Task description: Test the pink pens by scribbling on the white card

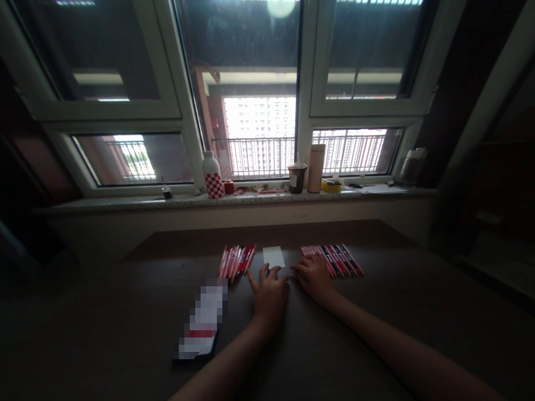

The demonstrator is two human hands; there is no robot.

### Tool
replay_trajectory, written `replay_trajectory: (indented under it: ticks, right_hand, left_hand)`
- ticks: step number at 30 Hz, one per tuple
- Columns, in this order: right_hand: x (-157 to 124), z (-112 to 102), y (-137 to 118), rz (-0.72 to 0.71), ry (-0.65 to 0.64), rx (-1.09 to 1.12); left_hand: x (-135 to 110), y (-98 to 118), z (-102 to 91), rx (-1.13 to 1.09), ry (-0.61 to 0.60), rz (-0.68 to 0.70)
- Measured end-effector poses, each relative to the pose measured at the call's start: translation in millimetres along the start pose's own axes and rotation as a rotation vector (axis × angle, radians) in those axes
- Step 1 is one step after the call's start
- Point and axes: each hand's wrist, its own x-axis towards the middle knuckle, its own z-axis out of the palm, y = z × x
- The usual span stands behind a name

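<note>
My left hand [270,292] rests low over the dark table with its fingers spread, just in front of a small white square of paper [273,257]. Nothing shows in its fingers. To its left lies a bunch of pink, red and dark pens [237,262], side by side and slightly fanned. My right hand [316,278] is open, palm down, its fingers stretched toward the left. It covers the lower left part of a second row of pink and dark pens [340,260]. Whatever is under its palm is hidden.
A phone-like slab [200,326], its surface blurred out, lies left of my left forearm on the table [397,334]. Along the windowsill [259,199] stand a red-and-white checked bottle [213,175], a lidded dark drink cup [297,179], a beige tumbler [316,170] and a yellow roll [331,186].
</note>
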Motion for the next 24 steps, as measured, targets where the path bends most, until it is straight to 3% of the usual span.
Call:
replay_trajectory:
  ticks: [24]
  right_hand:
    - [1.7,-2.0,-0.1,0.051,0.025,0.01]
  left_hand:
    - [-1.1,0.6,1.6,-0.005,-0.029,0.066]
